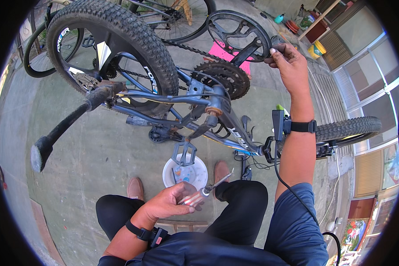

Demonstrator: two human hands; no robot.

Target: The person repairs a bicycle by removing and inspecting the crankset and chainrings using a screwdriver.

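My right hand (290, 64) is raised, its thumb and fingers pinching the rim of a black, spoked chain guard ring (239, 14). That ring sits beside a dark crank arm (247, 54), above the chainrings (224, 79) of a blue bicycle frame (199, 99). Low in front of my body, my left hand (168, 201) grips a screwdriver (195, 197) by its striped handle. Its metal shaft points up and to the right. The bicycle's rear wheel (157, 53) stands at the far left, with the chain (195, 51) leading from the ring area towards it.
A white basin (167, 175) stands between my feet, under a pedal (184, 154). The front wheel (354, 129) lies to the right. Another bicycle (186, 17) and a pink sheet (219, 49) are behind. A yellow bucket (317, 49) stands far right; a cable (277, 166) hangs along my right arm.
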